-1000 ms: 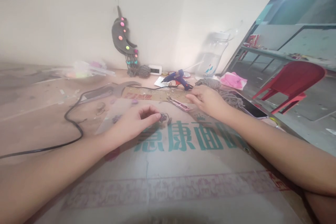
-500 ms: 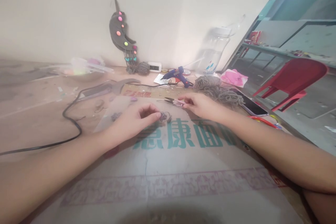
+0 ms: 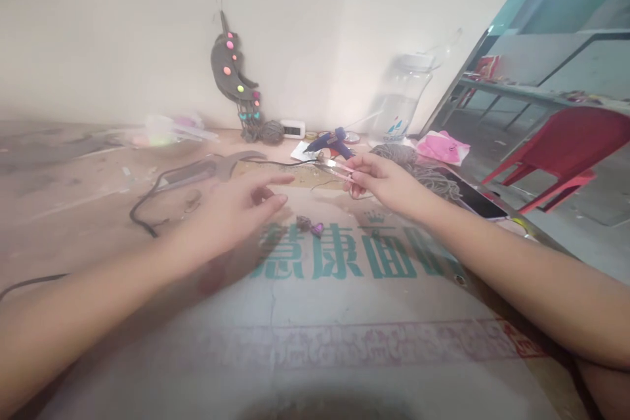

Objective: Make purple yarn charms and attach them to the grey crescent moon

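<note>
My left hand (image 3: 249, 203) hovers over the printed sheet with thumb and fingers apart, holding nothing. Just to its right, a small knotted piece of grey yarn with a shiny purple bit (image 3: 311, 226) lies on the sheet, touched by neither hand. In my right hand (image 3: 377, 180) is a pair of small pink-handled thread snips (image 3: 339, 167), blades pointing left and slightly blurred. Hanks of grey yarn (image 3: 394, 153) rest right behind that hand. A thin strand hangs near its fingertips; whether the fingers hold it I cannot tell.
A blue glue gun (image 3: 327, 140) lies behind the snips, near its black cord (image 3: 142, 210). Along the wall are a decorated grey crescent (image 3: 229, 69), a yarn ball (image 3: 272, 132), a white timer (image 3: 294, 129) and a clear bottle (image 3: 406, 95). A phone (image 3: 475, 197) lies at right, beyond it a red chair (image 3: 581, 144).
My left hand has let go of the small yarn piece, which stays on the sheet, and moved left with opening fingers. My right hand has lifted the snips slightly.
</note>
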Demonstrator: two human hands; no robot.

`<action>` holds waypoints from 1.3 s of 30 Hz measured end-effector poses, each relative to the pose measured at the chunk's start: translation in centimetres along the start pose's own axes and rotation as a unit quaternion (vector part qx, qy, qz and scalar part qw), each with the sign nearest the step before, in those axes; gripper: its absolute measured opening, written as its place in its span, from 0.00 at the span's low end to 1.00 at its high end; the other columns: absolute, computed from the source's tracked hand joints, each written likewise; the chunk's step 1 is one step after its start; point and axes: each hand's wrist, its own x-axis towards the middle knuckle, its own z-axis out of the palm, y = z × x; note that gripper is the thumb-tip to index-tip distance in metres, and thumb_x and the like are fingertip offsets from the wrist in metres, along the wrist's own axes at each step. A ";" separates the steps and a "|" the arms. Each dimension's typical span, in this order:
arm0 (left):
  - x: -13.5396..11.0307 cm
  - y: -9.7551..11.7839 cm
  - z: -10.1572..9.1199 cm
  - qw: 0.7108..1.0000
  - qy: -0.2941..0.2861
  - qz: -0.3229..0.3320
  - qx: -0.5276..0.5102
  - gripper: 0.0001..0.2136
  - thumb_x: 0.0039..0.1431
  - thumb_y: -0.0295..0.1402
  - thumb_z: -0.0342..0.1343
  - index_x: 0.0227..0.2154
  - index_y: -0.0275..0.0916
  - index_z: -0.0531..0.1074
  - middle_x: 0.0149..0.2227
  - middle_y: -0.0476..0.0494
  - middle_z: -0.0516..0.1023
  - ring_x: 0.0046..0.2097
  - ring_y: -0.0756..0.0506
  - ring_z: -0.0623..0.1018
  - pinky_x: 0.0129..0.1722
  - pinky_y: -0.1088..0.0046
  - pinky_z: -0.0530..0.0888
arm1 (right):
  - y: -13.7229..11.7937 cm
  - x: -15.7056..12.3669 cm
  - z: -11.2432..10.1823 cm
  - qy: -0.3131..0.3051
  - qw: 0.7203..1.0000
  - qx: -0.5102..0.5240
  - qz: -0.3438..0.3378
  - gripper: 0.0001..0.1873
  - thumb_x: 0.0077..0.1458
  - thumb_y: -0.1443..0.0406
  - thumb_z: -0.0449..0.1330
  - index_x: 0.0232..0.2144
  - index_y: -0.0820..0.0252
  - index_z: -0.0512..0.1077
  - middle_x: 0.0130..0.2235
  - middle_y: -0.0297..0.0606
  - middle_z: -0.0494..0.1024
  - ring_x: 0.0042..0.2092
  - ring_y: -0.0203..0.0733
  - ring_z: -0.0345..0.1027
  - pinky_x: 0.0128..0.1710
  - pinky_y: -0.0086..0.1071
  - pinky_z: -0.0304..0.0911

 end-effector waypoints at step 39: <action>5.8 1.4 5.8 0.968 -0.045 -0.034 -0.243 0.11 0.57 0.43 0.57 0.30 0.40 0.73 0.31 0.49 0.77 0.32 0.47 0.74 0.34 0.70 0.69 | -1.6 -1.1 -0.1 0.078 0.996 -0.032 0.010 0.10 0.56 0.58 0.60 0.31 0.59 0.71 0.19 0.27 0.62 0.21 0.34 0.55 0.25 0.31 0.52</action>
